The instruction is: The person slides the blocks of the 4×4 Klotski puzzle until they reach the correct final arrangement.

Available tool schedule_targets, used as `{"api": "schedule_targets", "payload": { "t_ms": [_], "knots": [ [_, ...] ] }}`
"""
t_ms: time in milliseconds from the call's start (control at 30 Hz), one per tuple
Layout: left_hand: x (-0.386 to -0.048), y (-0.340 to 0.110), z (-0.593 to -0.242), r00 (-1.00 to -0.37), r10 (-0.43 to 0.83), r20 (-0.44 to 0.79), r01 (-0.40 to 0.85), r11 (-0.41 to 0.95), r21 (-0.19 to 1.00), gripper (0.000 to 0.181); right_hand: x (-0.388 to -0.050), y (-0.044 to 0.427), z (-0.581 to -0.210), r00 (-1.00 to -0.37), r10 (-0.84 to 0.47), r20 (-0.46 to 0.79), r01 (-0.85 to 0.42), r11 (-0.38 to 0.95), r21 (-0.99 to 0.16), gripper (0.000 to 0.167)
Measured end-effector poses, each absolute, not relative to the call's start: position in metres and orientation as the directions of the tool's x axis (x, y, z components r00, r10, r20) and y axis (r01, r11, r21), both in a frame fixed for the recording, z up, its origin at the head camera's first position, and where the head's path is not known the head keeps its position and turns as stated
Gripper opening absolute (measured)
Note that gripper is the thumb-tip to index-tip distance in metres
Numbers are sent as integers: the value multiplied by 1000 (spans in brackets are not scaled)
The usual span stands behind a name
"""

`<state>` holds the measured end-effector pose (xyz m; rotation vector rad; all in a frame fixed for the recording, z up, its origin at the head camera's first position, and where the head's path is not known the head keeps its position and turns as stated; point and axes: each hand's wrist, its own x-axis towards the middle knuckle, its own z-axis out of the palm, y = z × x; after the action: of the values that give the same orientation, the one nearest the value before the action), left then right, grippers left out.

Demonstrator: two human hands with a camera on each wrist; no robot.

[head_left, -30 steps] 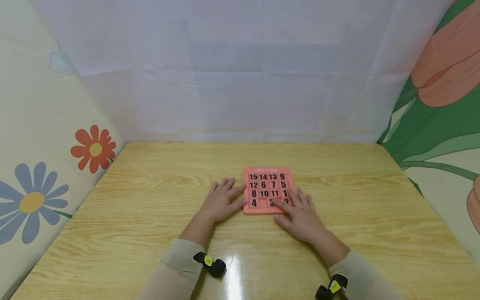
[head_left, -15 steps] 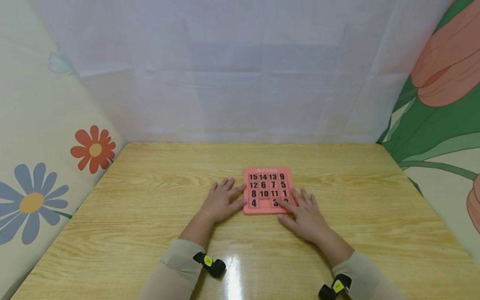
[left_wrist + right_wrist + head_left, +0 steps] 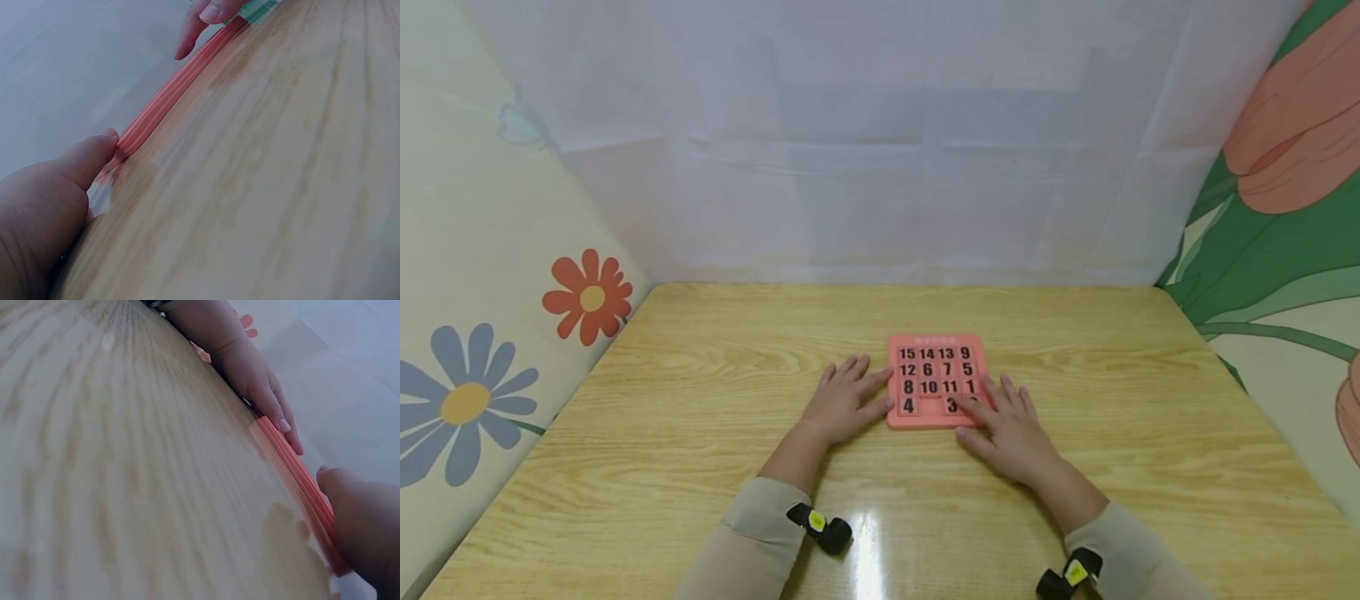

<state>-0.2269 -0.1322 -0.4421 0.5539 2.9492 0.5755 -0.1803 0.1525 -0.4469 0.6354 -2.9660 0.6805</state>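
Observation:
A pink sliding number puzzle point(image 3: 929, 422) lies flat on the table in the head view. Its bottom row has a gap between the 4 tile point(image 3: 908, 406) and the 3 tile point(image 3: 952, 405). My left hand point(image 3: 838, 404) rests at the puzzle's left side, with thumb and forefinger touching the frame. From the right, my right hand point(image 3: 1015, 437) reaches over the lower right corner. Its forefinger lies at the 3 tile and covers most of the tile in that corner. Both wrist views see the puzzle's pink side edge point(image 3: 164, 103) low on the wood.
The wooden table point(image 3: 737, 333) extends around the puzzle on all sides. A white cloth point(image 3: 880, 167) hangs behind its far edge. Flower-printed panels point(image 3: 467, 250) stand at left and right. Both sleeves carry a black wrist camera point(image 3: 831, 533).
Over the last second my right hand has shifted slightly right, and the 3 tile has slid right with its fingertip, widening the gap beside the 4. My left hand has stayed still.

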Motion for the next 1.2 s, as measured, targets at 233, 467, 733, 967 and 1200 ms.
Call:
{"api": "schedule_targets", "payload": {
  "t_ms": [233, 467, 733, 967, 1200],
  "knots": [
    [-227, -132, -442, -931, 364, -10, 333, 864, 377, 62, -181, 134, -443, -904, -416, 100, -419, 812, -407, 54],
    [-227, -132, -442, -932, 362, -10, 332, 866, 373, 62, -182, 113, -440, -892, -443, 86, -438, 804, -403, 53],
    [-227, -131, -438, -929, 371, -10, 341, 864, 370, 62, -183, 102, -440, -886, -456, 77, -449, 807, -385, 54],
    [-227, -131, -438, -929, 370, -4, 342, 865, 368, 61, -184, 101, -440, -885, -456, 90, -455, 810, -371, 51],
    [-227, -131, -440, -928, 371, -12, 341, 865, 369, 62, -183, 104, -440, -891, -449, 65, -438, 817, -375, 52]
  ]
}}
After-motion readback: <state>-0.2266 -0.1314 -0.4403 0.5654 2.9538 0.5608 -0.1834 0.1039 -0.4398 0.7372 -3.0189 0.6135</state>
